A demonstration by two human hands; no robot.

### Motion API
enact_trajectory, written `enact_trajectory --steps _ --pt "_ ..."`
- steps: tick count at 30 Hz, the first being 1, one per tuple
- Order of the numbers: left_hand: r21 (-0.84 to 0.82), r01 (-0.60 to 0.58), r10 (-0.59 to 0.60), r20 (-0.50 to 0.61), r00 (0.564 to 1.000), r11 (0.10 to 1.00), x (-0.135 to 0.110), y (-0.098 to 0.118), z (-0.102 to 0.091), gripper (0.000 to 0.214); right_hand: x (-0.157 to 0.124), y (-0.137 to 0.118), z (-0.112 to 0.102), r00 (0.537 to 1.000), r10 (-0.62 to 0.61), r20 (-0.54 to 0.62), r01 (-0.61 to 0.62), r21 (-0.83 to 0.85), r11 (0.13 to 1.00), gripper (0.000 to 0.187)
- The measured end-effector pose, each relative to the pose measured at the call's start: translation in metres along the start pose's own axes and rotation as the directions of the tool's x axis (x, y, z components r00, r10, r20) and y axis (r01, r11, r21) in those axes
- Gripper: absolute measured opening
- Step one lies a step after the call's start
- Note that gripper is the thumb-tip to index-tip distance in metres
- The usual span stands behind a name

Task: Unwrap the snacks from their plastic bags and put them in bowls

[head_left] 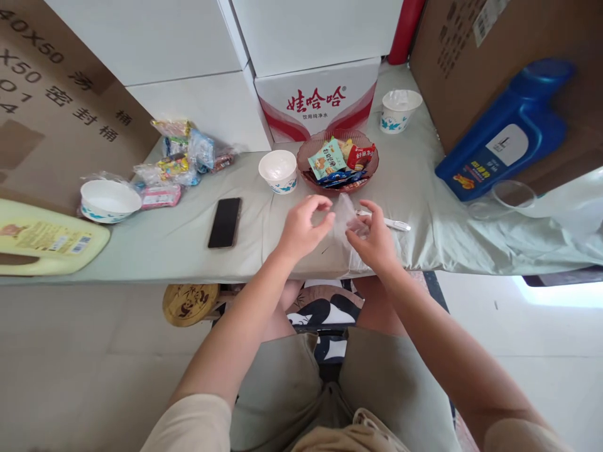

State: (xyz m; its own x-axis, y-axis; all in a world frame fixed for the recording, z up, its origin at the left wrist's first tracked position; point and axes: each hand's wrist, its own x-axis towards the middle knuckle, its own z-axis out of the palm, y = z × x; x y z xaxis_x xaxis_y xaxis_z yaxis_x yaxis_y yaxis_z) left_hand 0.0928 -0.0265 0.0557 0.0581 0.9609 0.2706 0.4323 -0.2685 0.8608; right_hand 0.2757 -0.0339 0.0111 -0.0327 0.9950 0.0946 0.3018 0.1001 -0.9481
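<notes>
A thin clear plastic bag (346, 216) stands crumpled between my hands at the table's front, its lower part spread towards the edge. My right hand (375, 237) is at the bag's right side, with part of the film gathered between thumb and fingers. To the left of the bag, my left hand (306, 229) holds nothing; its thumb and curved forefinger are apart. A white pen-like stick (398, 225) lies partly hidden behind my right hand. Just beyond the hands sits a reddish glass bowl (372, 172) of wrapped snacks, with a white paper bowl (277, 171) beside it.
A black phone (225, 223) lies left of my hands. Further left are several snack packs (179, 164), a stack of paper bowls (110, 201) and a yellow jug (51, 242). On the right stand a paper cup (399, 113), a blue bottle (509, 132) and a clear cup (513, 196).
</notes>
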Motion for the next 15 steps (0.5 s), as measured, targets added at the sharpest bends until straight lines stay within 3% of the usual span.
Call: enact_trajectory --steps 2,5,7,11,13,15 --pt "-0.089 0.035 -0.019 0.177 0.984 0.995 0.007 0.000 0.013 0.040 -0.002 0.000 0.001 0.997 -0.055 0.044 0.046 0.189 0.981 0.054" --pt "-0.297 0.244 -0.125 0.368 0.921 0.923 0.007 -0.012 0.031 0.056 -0.001 0.005 0.002 0.989 -0.105 0.100 0.055 0.406 0.912 0.043" --pt "-0.343 0.330 -0.203 0.358 0.912 0.879 0.002 -0.021 0.039 0.050 0.001 0.012 0.003 0.994 -0.091 0.060 0.058 0.409 0.911 0.040" --pt "-0.382 0.426 -0.331 0.292 0.897 0.820 -0.006 -0.029 0.045 0.037 0.002 0.028 0.007 0.986 -0.099 -0.137 0.125 0.193 0.973 0.042" --pt "-0.380 0.456 -0.360 0.297 0.884 0.805 -0.004 -0.029 0.040 0.031 0.001 0.036 0.009 0.984 -0.151 -0.091 0.162 0.133 0.978 0.046" --pt "-0.303 0.399 -0.361 0.174 0.916 0.866 0.006 -0.028 0.027 0.020 0.000 0.043 0.011 0.981 -0.194 -0.025 0.196 0.127 0.972 0.041"
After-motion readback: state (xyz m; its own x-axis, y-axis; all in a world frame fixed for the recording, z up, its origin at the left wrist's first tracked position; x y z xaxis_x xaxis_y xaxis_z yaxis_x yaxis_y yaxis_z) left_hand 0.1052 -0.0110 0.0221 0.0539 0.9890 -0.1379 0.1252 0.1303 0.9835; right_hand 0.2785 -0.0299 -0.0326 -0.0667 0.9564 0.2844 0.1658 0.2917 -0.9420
